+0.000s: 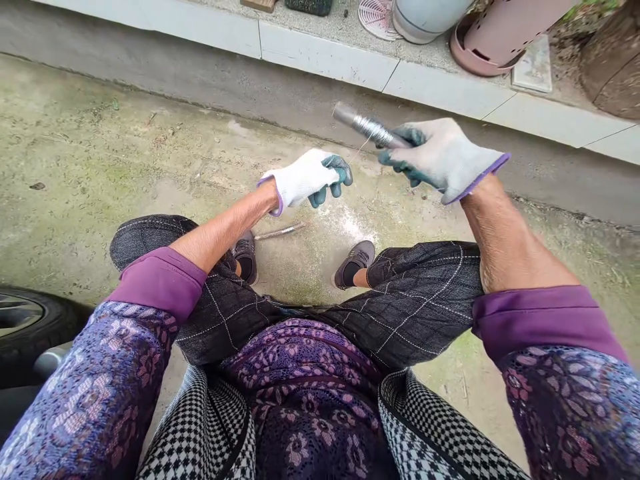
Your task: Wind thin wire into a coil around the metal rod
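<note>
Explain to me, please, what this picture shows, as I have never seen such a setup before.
There is no machine here, only a person's two gloved hands. The single picture comes from a camera worn on the head, looking forward and down. The right hand grips a grey rod with silvery wire wound around it. A thin strand runs off the wire toward the left hand, which is curled; whether it pinches the strand is hard to tell. On the concrete ground near the shoes lie a thin stick and a whitish patch. Beyond is a tiled ledge with a pink container on it.
</note>
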Motion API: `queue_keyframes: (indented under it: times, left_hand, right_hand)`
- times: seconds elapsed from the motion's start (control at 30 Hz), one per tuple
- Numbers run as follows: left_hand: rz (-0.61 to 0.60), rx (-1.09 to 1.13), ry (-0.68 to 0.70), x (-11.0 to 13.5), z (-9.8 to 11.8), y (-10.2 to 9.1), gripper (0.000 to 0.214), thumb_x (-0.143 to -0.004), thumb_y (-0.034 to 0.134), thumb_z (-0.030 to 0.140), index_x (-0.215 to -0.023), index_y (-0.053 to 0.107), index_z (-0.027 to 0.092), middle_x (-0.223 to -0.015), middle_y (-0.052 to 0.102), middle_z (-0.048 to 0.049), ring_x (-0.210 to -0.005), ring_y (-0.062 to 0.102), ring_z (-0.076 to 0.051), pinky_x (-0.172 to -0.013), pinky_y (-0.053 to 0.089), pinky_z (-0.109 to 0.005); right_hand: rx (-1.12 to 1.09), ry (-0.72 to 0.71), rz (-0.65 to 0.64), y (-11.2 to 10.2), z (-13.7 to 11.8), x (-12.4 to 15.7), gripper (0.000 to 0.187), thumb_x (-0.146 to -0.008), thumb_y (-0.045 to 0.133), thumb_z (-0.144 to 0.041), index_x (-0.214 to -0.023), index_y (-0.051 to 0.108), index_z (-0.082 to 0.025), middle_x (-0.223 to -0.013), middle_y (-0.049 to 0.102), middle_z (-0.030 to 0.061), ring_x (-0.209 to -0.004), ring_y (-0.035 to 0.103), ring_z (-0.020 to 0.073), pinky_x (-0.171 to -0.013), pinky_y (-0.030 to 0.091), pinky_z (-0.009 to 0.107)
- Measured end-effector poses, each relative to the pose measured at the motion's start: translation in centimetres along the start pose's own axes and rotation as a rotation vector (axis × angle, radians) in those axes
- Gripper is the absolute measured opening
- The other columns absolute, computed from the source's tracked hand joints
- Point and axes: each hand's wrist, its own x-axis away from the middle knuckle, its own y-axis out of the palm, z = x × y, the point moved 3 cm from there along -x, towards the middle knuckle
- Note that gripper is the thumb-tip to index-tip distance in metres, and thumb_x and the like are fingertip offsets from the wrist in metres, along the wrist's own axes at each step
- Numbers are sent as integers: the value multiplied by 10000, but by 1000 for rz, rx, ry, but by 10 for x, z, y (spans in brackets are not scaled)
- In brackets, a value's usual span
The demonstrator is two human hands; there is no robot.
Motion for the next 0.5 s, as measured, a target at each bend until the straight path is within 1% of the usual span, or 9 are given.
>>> queue_keyframes:
  times: [0.07, 0.1, 0.13, 0.2, 0.27, 0.33, 0.4, 0.47, 0.5]
  left_hand:
    - [-12, 23, 10, 0, 3, -3, 254, -886, 516, 128, -1043, 713, 98, -819, 693, -79, -475, 499, -67, -508, 435, -232]
    - [-18, 14, -6, 1, 5, -3, 251, -879, 515, 124, -1029, 716, 110, -810, 691, -70, -473, 499, -71, -499, 430, -227]
    - [-11, -8, -31, 2, 6, -5, 249, -879, 515, 130, -1019, 719, 121, -800, 687, -62, -476, 499, -76, -496, 429, -226]
    - [21, -90, -88, 3, 7, -8, 227, -868, 537, 145, -986, 729, 125, -758, 667, -52, -493, 497, -89, -502, 426, -231]
    - [40, -158, -83, 3, 8, -11, 213, -846, 567, 153, -966, 740, 122, -749, 653, -49, -533, 516, -103, -524, 431, -237]
    - [25, -180, -34, 3, 9, -10, 225, -811, 581, 138, -962, 748, 125, -770, 655, -48, -562, 539, -110, -543, 436, -243]
    - [5, -207, -11, 3, 9, -7, 240, -796, 579, 133, -963, 752, 132, -759, 650, -40, -555, 539, -104, -553, 432, -245]
    - [7, -231, -46, 5, 10, -1, 217, -806, 586, 138, -952, 746, 122, -706, 624, -31, -520, 508, -89, -543, 410, -240]
    - [18, -222, -67, 6, 11, 1, 209, -821, 588, 142, -962, 741, 117, -697, 618, -29, -510, 493, -80, -541, 401, -236]
  right_hand:
    - [-285, -46, 9, -7, -5, 8, 176, -810, 696, -259, -966, 653, -191, -714, 510, -20, -549, 408, 89, -451, 342, 240]
    - [-365, -58, -36, -7, -6, 12, 198, -800, 706, -251, -984, 657, -197, -717, 505, -23, -548, 403, 85, -443, 332, 234]
    - [-379, -54, -109, -6, -7, 15, 216, -792, 714, -247, -997, 662, -204, -703, 502, -28, -541, 403, 84, -436, 319, 231]
    - [-242, -43, -320, 3, -8, 20, 230, -780, 731, -259, -998, 676, -207, -653, 510, -33, -523, 420, 89, -437, 309, 233]
    - [-5, -80, -514, 16, -6, 21, 213, -783, 736, -290, -969, 688, -200, -620, 523, -34, -514, 435, 92, -451, 308, 241]
    - [233, -135, -601, 29, -2, 16, 183, -810, 709, -328, -930, 696, -191, -617, 533, -31, -520, 442, 90, -479, 313, 250]
    - [462, -158, -541, 36, 2, 7, 153, -827, 668, -326, -893, 697, -192, -616, 539, -22, -535, 449, 99, -507, 314, 266]
    - [610, -135, -400, 35, 4, -2, 128, -819, 652, -304, -878, 693, -198, -602, 531, -14, -549, 448, 117, -529, 319, 281]
    - [632, -115, -327, 32, 5, -6, 121, -817, 645, -296, -882, 689, -204, -590, 518, -14, -548, 443, 124, -531, 321, 285]
